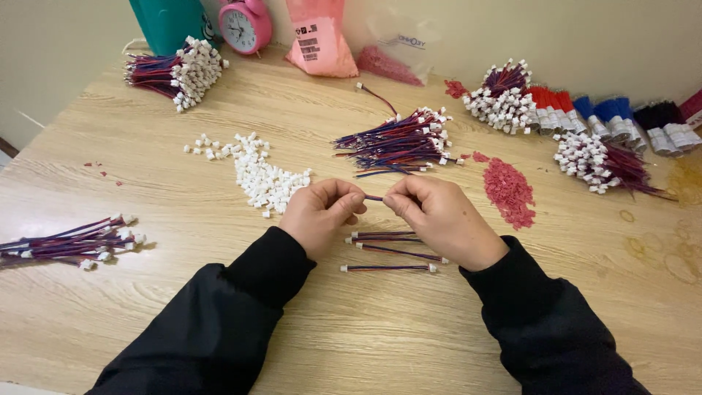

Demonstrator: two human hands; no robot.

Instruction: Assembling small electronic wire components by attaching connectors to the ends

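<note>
The left hand (322,213) and right hand (439,219) are pinching opposite ends of a short red-blue wire (374,197), which is lying crosswise between them, above the desk (351,329).

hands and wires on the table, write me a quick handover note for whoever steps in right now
Left hand and right hand: both pinch the ends of one short red-and-blue wire, held just above the table.
Loose white plugs lie in a heap left of the hands; small red bits lie in a heap to the right.
A loose pile of wires sits just beyond the hands.
Done: three wires with a white plug on each end lie under the hands; a bundle lies at far left.
Left: the wire in hand, whose ends are hidden by the fingers, and the pile beyond.
</note>
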